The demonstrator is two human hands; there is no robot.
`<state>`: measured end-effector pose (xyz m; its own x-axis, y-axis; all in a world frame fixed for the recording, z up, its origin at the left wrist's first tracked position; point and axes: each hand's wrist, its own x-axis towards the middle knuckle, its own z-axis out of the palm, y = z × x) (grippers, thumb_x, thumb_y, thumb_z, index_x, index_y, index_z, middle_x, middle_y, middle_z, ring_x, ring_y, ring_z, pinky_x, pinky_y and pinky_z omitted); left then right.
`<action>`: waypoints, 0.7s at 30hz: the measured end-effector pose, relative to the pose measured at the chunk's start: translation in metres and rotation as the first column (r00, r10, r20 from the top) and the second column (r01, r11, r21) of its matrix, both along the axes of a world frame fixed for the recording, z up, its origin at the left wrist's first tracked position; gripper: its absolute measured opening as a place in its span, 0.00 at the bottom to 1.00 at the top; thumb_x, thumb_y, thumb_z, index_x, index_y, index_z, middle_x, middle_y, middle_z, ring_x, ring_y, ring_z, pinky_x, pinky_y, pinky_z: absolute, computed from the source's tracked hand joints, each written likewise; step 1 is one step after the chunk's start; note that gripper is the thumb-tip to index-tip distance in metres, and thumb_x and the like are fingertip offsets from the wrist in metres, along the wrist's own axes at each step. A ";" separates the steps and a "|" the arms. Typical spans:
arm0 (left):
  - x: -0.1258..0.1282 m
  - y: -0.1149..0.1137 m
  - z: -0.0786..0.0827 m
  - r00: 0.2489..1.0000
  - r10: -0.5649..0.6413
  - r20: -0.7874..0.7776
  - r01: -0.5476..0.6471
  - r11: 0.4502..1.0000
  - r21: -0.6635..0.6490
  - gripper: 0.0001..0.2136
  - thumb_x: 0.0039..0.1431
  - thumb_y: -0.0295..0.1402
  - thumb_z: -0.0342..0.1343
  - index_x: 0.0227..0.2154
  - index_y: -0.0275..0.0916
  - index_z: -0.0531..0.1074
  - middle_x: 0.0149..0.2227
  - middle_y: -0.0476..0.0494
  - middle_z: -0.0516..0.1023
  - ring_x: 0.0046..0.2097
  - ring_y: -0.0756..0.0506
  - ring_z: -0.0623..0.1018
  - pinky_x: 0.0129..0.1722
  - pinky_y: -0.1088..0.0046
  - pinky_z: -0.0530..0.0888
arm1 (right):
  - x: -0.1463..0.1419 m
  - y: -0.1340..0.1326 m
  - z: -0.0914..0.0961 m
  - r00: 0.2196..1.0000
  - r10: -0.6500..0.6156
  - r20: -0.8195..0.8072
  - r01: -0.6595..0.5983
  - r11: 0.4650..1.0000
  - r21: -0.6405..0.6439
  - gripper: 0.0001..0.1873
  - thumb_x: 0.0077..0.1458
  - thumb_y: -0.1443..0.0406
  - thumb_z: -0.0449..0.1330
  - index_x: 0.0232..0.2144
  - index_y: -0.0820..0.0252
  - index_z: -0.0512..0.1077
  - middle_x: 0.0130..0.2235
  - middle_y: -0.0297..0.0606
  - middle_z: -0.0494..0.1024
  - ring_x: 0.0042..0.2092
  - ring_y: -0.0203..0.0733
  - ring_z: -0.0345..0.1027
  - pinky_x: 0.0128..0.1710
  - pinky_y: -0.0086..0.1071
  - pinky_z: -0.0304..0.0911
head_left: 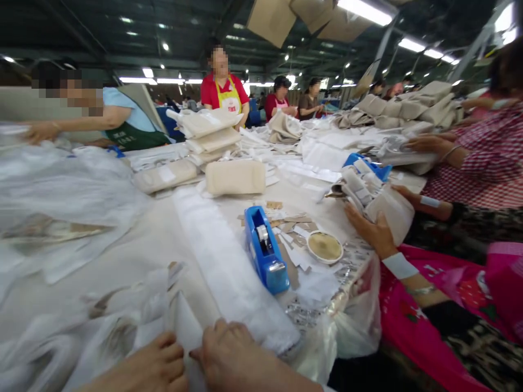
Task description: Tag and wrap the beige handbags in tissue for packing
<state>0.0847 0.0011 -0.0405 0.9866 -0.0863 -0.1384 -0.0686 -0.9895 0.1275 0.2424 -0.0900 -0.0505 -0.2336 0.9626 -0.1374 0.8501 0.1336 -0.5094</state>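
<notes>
At the bottom of the head view, my left hand has its fingers curled on the left edge of a beige fabric piece with a white sheet against it. Opposite, my right hand is closed at the right edge of the same piece, its thumb pointing left. A long strip of white padding lies just beyond my right hand. Loose, blurred white and beige material is heaped beside my left hand. A blue tape dispenser stands to the right of the strip.
Paper scraps and a round white-rimmed dish lie past the dispenser. At right, a co-worker's hands hold a pale bundle near another blue dispenser. Stacked beige pieces and clear plastic cover the far and left table.
</notes>
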 end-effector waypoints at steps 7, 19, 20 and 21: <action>0.013 -0.006 0.075 0.930 0.026 -0.366 -0.081 0.987 -0.136 0.11 0.43 0.19 0.54 0.27 0.40 0.61 0.30 0.49 0.72 0.36 0.46 0.69 0.40 0.66 0.61 | 0.019 -0.037 -0.007 0.904 -0.150 -0.399 0.069 0.975 -0.211 0.30 0.55 0.65 0.57 0.59 0.63 0.57 0.43 0.46 0.75 0.44 0.46 0.69 0.45 0.38 0.62; 0.007 0.001 0.077 0.898 0.066 -0.436 -0.173 0.962 -0.210 0.15 0.36 0.15 0.51 0.27 0.40 0.60 0.33 0.48 0.73 0.40 0.44 0.69 0.43 0.65 0.62 | -0.022 -0.028 -0.019 0.580 -0.392 -0.714 0.128 0.910 -0.395 0.25 0.43 0.77 0.58 0.46 0.60 0.66 0.30 0.30 0.73 0.32 0.36 0.68 0.32 0.27 0.60; 0.008 0.001 0.074 0.893 0.060 -0.445 -0.168 0.964 -0.206 0.14 0.37 0.15 0.51 0.27 0.40 0.60 0.32 0.48 0.73 0.39 0.44 0.69 0.43 0.65 0.62 | -0.028 -0.026 -0.020 0.610 -0.368 -0.702 0.127 0.920 -0.372 0.23 0.44 0.78 0.56 0.45 0.61 0.67 0.31 0.32 0.75 0.34 0.37 0.69 0.33 0.27 0.60; 0.009 0.000 0.071 0.891 0.054 -0.452 -0.160 0.966 -0.201 0.13 0.39 0.15 0.51 0.26 0.40 0.61 0.31 0.48 0.72 0.38 0.45 0.69 0.42 0.66 0.63 | -0.034 -0.024 -0.022 0.647 -0.333 -0.686 0.119 0.933 -0.341 0.22 0.45 0.78 0.54 0.44 0.61 0.67 0.33 0.34 0.76 0.35 0.38 0.70 0.34 0.27 0.61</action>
